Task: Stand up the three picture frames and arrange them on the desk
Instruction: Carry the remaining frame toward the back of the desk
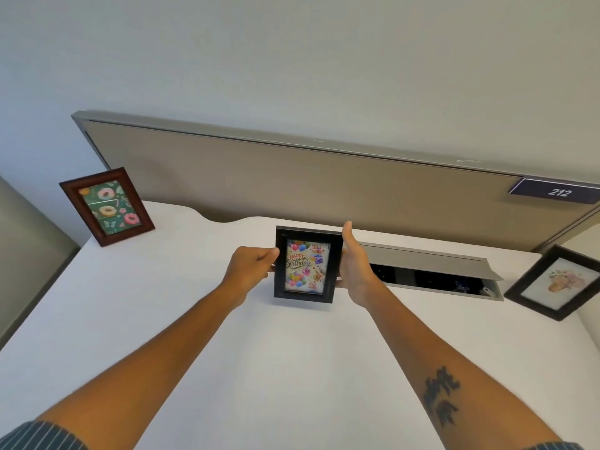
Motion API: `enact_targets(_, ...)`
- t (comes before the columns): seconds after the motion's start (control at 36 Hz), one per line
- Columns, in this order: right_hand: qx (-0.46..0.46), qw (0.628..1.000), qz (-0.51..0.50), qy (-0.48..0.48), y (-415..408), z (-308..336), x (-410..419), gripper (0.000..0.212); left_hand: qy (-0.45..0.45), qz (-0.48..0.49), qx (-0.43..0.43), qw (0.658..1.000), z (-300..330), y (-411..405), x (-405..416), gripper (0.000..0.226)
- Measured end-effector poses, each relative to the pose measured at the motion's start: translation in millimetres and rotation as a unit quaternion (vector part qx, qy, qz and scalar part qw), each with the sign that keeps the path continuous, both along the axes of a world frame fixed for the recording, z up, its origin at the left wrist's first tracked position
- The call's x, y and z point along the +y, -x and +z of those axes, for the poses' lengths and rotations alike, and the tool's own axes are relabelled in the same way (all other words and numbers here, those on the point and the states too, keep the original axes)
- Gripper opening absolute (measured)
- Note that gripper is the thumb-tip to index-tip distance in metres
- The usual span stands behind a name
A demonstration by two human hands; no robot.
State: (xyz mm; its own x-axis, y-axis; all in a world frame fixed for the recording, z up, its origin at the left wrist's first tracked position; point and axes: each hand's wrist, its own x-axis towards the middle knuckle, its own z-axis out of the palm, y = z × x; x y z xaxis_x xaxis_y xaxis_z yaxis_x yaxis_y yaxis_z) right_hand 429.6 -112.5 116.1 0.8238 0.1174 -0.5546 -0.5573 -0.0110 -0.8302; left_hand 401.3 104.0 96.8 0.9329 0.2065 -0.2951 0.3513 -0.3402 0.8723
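Note:
A black frame with a "Happy Birthday" balloon picture (306, 265) stands upright at the middle of the white desk (292, 352). My left hand (251, 271) grips its left edge. My right hand (355, 266) lies flat against its right edge, thumb up. At the desk's back left corner a brown wooden frame with a doughnut picture (107, 206) stands upright. Far right, a black frame with a pale floral picture (556, 282) stands tilted, cut off by the image edge.
A beige partition panel (292, 186) runs along the desk's back, with a dark "212" sign (556, 191) at its right end. Just behind the middle frame an open grey cable tray (431, 271) is sunk into the desk. A grey panel stands at the left.

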Motion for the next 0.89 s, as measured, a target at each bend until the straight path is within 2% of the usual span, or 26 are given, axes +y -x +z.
enact_targets(0.08, 0.002, 1.0, 0.001, -0.011, -22.0, -7.0, 0.5, 0.083, -0.002, 0.006, -0.004, 1.0, -0.4, -21.9, -1.3, 0.035)
enact_targets(0.25, 0.008, 1.0, 0.004, -0.014, -58.0, -19.4, 1.3, 0.093, 0.003, 0.016, -0.003, 1.0, -5.0, -56.5, -3.7, 0.036)
enact_targets(0.39, 0.001, 1.0, -0.009, -0.025, -80.6, -26.7, 3.4, 0.082, 0.008, 0.019, 0.002, 1.0, -13.1, -77.1, -2.0, 0.038)
enact_targets(0.89, 0.015, 0.999, 0.004, -0.042, -111.5, -58.3, 3.5, 0.088, 0.001, 0.023, 0.007, 1.0, -27.1, -98.5, 2.7, 0.039)
